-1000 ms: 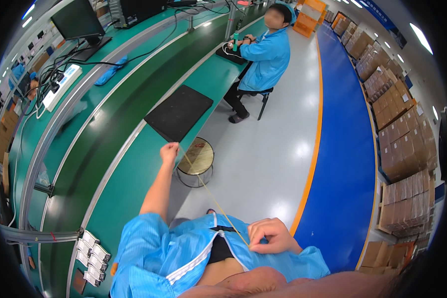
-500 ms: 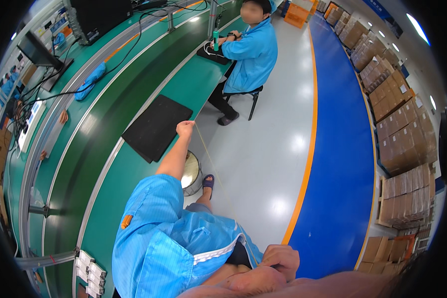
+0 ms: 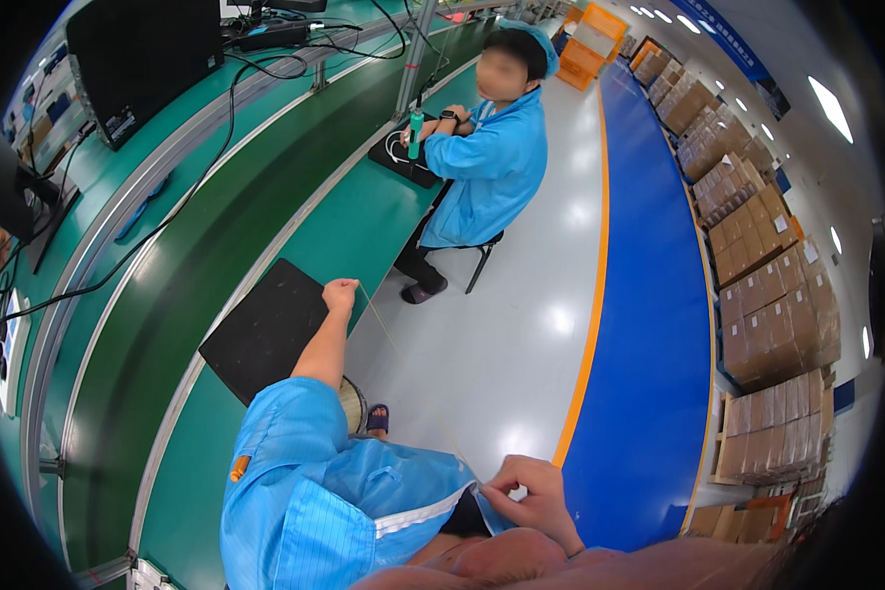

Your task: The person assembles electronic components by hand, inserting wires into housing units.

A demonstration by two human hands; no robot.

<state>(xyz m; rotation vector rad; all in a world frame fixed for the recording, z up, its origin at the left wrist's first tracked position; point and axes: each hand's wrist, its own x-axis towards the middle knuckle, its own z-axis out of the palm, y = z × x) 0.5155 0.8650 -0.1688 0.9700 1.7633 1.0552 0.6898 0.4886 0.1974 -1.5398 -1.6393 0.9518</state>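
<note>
A thin yellowish string runs taut and slanting from one of my hands to the other. My left hand, arm stretched out, pinches its far end above the edge of the black mat on the green bench. Close to my chest, my right hand has thumb and forefinger pressed together at the near end, beside the white-edged opening of my blue jacket. Whether the string is elastic or plain cord is too fine to make out.
Ahead, a co-worker in blue sits at the same green bench, near a green handheld tool. A round stool stands by my foot. Black cables hang at left; stacked cartons line the right.
My right hand has turned and come away from my body, its pinch on the string now visible. The whole view has shifted, with the co-worker and mat lower in it.
</note>
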